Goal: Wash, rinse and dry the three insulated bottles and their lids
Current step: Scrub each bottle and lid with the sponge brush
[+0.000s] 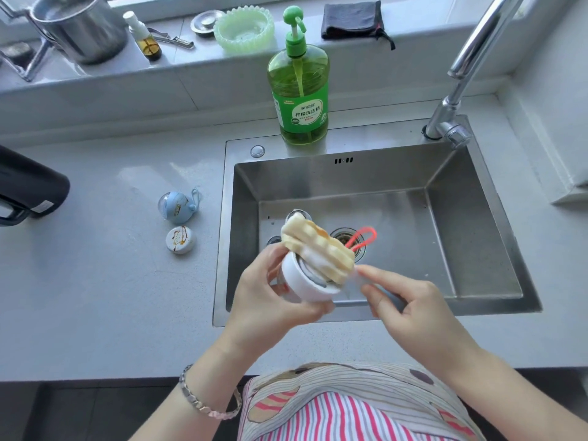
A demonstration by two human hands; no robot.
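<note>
sink (477, 249) center-right of frame, soap bottle (299, 90) on its upper rim, faucet (458, 100) upper right, two lids (180, 224) on counter (111, 297) left of sink, bottle (28, 189) at far-left edge

Probably home kitchen: sink (490, 237), faucet (461, 74), dish soap (299, 90).

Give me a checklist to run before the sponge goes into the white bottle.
1. Left hand grips the white bottle firmly: ok.
2. Bottle mouth open, lid off: ok.
3. Sponge lined up at the mouth: ok, it rests across the opening.
4. Right hand holds the sponge's handle: cannot tell, the handle is blurred.
5. Work held over the sink: ok.
6. Soap on the sponge: cannot tell.
</note>
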